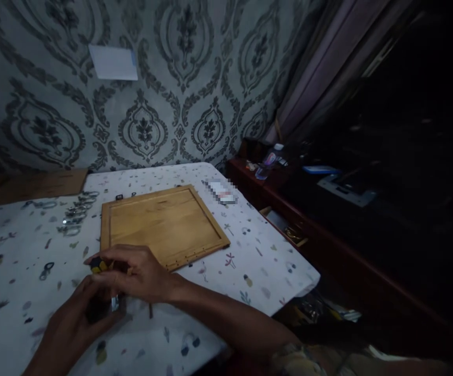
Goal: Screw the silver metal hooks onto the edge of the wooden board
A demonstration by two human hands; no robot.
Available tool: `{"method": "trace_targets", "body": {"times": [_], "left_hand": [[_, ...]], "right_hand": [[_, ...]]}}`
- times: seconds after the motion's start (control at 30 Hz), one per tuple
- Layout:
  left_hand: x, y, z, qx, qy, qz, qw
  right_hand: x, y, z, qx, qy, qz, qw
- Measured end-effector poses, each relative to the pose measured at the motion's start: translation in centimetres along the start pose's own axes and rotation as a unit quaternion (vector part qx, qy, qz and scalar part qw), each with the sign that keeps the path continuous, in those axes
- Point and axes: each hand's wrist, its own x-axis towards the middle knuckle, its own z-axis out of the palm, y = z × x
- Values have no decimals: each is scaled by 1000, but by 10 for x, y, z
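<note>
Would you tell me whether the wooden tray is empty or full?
Empty: the wooden tray shows only bare wood inside its raised rim.

Wallpaper (195,104) grey damask; tablecloth (257,256) white, small coloured motifs; tray (163,224) honey-brown wood; small item (99,265) yellow, black.

Small yellow-and-dark object (98,266): pinched at the fingertips of the right hand (136,274), mostly covered, kind unclear.
Left hand (73,324): wrist cut by the bottom edge, grip hidden.
Label (221,190) on table (250,261): pixelated, unreadable.
Metal pieces (75,211): too small to identify.
Cabinet (285,209) items: lost in darkness.
</note>
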Motion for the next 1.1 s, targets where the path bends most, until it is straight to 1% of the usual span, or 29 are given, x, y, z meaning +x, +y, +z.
{"method": "trace_targets", "body": {"times": [0.07,0.13,0.23,0.33,0.4,0.5,0.53,0.6,0.7,0.8,0.83,0.93,1.1], "left_hand": [[1,2,4,-49,21,-4,999],[2,4,7,-91,17,-11,996],[5,4,5,-94,-20,-10,995],[9,-2,1,-68,-64,12,996],[9,-6,1,-58,-67,27,996],[8,-8,5,-51,-34,33,998],[8,-6,5,-51,-24,31,998],[7,-1,3,-51,-22,24,998],[6,12,-6,-47,-22,14,999],[6,23,-15,-43,-46,6,998],[6,25,-17,-43,-57,9,997],[5,28,-20,-55,-65,9,996],[3,31,-24,-64,-89,27,994]], "right_hand": [[1,3,0,57,14,34,998],[2,4,1,102,22,63,993],[3,4,2,142,18,90,986],[2,3,2,143,16,99,985],[2,2,3,132,18,96,986],[2,1,3,115,14,79,990],[2,1,3,108,11,75,991],[2,2,3,92,6,70,993],[2,3,4,74,-3,57,996],[2,1,5,86,-5,38,996],[3,0,4,90,-5,36,995],[5,-4,-1,97,-17,13,995],[8,-8,-6,81,-17,20,996]]}}
